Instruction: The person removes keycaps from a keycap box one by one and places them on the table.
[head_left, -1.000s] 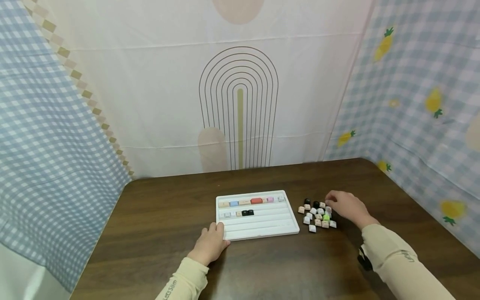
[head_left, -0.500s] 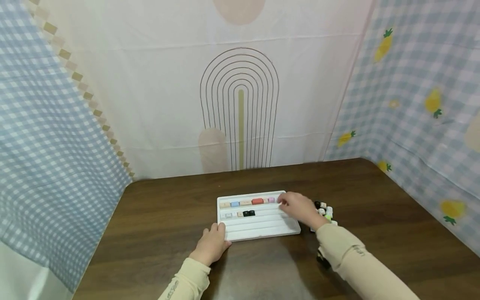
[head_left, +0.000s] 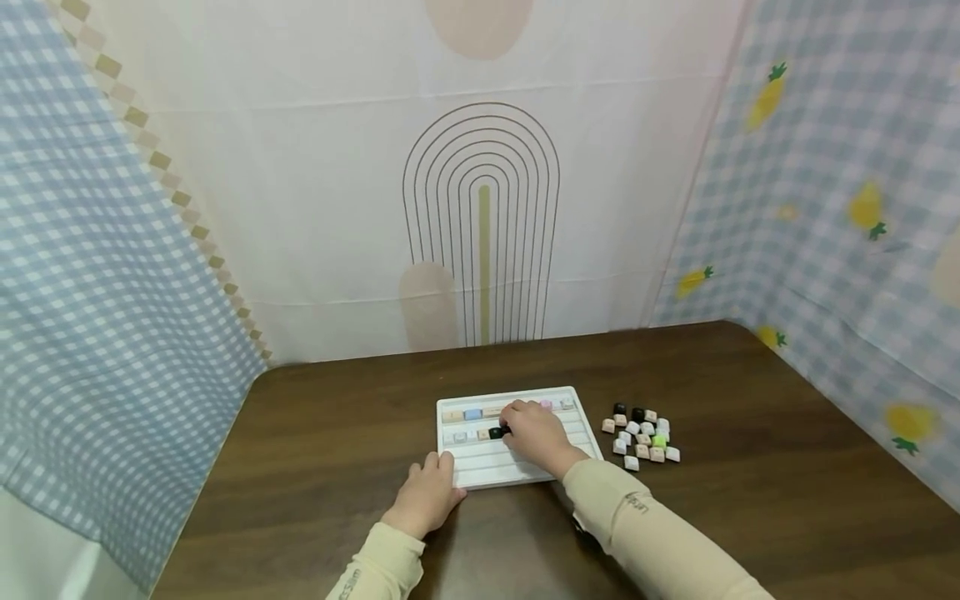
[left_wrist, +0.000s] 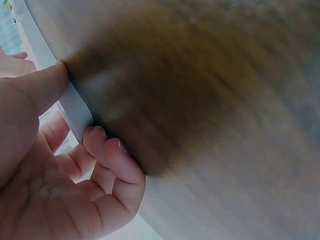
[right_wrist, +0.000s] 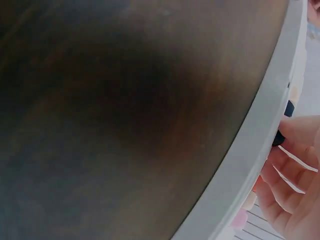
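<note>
Right hand [head_left: 538, 433]: thumb and fingers nearly together, pinching black cap [right_wrist: 278, 139] at its 9 o'clock | cap in tray [head_left: 491, 477] row [head_left: 483, 434], axis 9-to-3 | left hand [head_left: 423, 496] farther, fingers curled on tray's 7 o'clock corner | loose caps [head_left: 643, 439]: right hand's 3 o'clock
</note>
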